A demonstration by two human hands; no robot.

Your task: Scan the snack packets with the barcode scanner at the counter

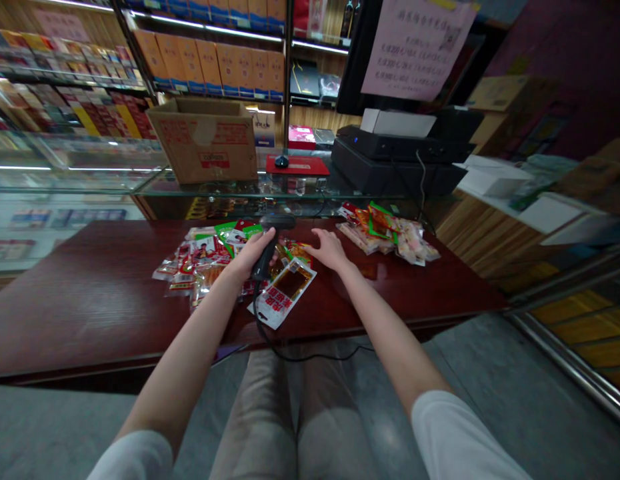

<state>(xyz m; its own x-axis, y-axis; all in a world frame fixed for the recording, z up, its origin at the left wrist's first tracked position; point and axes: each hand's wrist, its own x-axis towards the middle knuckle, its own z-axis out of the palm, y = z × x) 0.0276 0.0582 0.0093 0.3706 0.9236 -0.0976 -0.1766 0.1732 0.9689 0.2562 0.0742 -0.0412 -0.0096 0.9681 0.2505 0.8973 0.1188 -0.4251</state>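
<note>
My left hand (255, 253) is wrapped round the handle of a black barcode scanner (264, 260), its head pointing away from me. A cord runs from the handle down over the table's front edge. My right hand (328, 249) has its fingers apart and holds nothing, beside an orange snack packet (297, 251). A white snack packet with a dark window and red lettering (283, 292) lies between my hands, close to the scanner. Under and left of my left hand spreads a pile of snack packets (205, 260). A second pile of packets (385, 230) lies to the right.
The dark red wooden table (90, 287) carries both piles. Behind it, a glass counter holds a cardboard box (205, 143), a mouse (281, 161) on a red mat (310, 165) and a black cash register unit (400, 160). Shelves of boxed goods (215, 67) stand beyond.
</note>
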